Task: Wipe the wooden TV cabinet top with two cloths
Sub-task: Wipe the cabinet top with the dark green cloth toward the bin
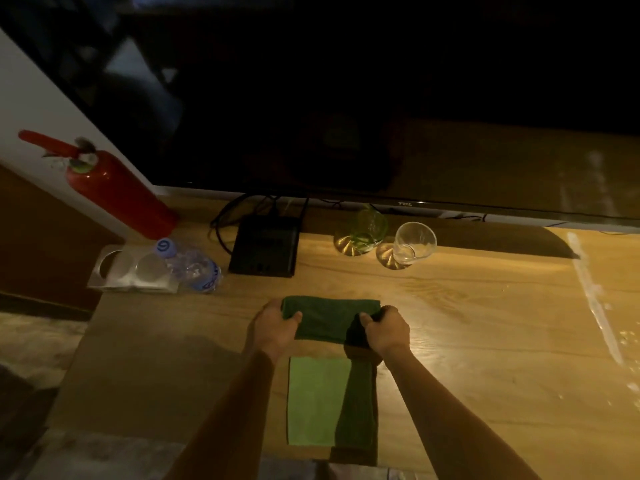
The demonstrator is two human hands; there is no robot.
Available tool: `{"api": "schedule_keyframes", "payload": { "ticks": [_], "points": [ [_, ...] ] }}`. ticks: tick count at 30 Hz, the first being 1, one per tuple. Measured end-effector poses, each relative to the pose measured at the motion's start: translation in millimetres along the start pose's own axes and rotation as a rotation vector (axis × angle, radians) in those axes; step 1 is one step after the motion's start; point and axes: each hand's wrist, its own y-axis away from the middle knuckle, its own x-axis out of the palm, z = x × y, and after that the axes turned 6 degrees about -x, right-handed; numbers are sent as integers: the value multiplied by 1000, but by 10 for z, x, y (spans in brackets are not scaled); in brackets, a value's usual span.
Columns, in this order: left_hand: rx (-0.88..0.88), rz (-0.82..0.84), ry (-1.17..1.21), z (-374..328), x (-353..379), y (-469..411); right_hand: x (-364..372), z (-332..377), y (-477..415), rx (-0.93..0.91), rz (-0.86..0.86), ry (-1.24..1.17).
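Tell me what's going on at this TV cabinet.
A person stands at the wooden cabinet top and grips a folded dark green cloth at its two ends, left hand on one, right hand on the other. A light green cloth lies flat nearer the front edge, between the forearms. Behind the cloths, a black box and two glasses stand below the TV.

Bare surface (485,323) open right of centre and front left. Centre taken: dark green cloth (329,317), light green cloth (315,400). Back blocked: TV (346,98) along edge, black box (265,245) with cables (214,221), green glass (369,230), clear glass (414,242). Gap between box and glasses. Back-left crowded: water bottle (194,266), metal holder (114,271), fire extinguisher (117,192).
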Motion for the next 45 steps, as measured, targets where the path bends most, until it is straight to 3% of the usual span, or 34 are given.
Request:
{"api": "schedule_keyframes", "payload": {
  "ticks": [3, 12, 16, 23, 29, 38, 45],
  "points": [
    [-56, 40, 17, -40, -3, -30, 43, 32, -43, 38, -34, -44],
    [15, 32, -55, -101, 1, -30, -168, -35, -5, -42, -104, -192],
    [1, 17, 55, -200, -25, 26, -436, -43, 6, -98, -107, -243],
    [19, 217, 413, -592, 162, 603, -1189, -345, 159, -149, -124, -350],
    [66, 343, 566, -964, 701, 1589, -2023, -1024, 409, -221, -113, -517],
    [141, 378, 560, -1036, 2041, 3007, -3274, -2302, 1188, -277, -132, -545],
    [285, 454, 574, -1174, 2676, 3631, -3908, -2907, 1609, -300, -199, -602]
  ]
}}
